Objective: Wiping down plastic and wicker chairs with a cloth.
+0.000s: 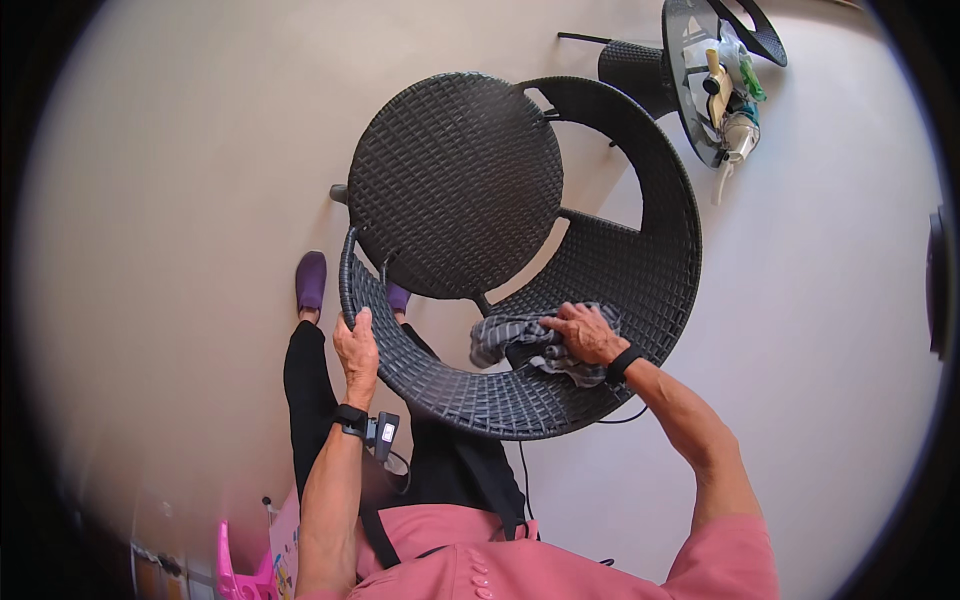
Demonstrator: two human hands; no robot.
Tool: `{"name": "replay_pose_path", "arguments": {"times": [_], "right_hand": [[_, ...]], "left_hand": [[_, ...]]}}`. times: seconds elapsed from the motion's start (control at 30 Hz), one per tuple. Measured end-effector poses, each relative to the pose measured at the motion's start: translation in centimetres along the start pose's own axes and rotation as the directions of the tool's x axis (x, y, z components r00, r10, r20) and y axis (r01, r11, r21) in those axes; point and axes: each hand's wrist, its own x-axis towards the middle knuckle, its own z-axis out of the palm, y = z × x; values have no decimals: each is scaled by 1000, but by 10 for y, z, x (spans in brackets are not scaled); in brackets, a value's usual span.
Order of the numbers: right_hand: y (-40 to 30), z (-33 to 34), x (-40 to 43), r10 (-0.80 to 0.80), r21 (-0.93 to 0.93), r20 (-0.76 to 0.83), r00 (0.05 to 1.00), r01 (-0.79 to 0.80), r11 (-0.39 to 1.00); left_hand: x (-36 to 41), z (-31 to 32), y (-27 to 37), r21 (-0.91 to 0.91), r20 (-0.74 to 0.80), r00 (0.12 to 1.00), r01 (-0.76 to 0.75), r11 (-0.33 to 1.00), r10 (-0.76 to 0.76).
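Note:
A dark woven wicker chair with a round seat and a curved wraparound back stands before me. My left hand grips the left end of the chair's curved back rim, thumb on top. Under my right hand is a grey striped cloth, bunched against the inner woven face of the backrest. The fingers of that hand press on the cloth, and part of it hangs over the backrest's inner edge.
A glass-topped round table at the upper right bears a cream handheld appliance, a yellowish tool and plastic bags. Another wicker chair is behind it. A pink plastic item stands at lower left. Cables hang near my legs.

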Motion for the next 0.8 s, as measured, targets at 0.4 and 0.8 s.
{"name": "replay_pose_path", "arguments": {"times": [0.4, 0.8], "right_hand": [[150, -27, 115, 284, -299, -529, 800, -489, 819], [-30, 61, 117, 4, 285, 57, 998, -20, 958]], "left_hand": [[-1, 1, 23, 82, -25, 1000, -3, 997, 5], [-2, 3, 16, 5, 39, 995, 94, 996, -94]]}}
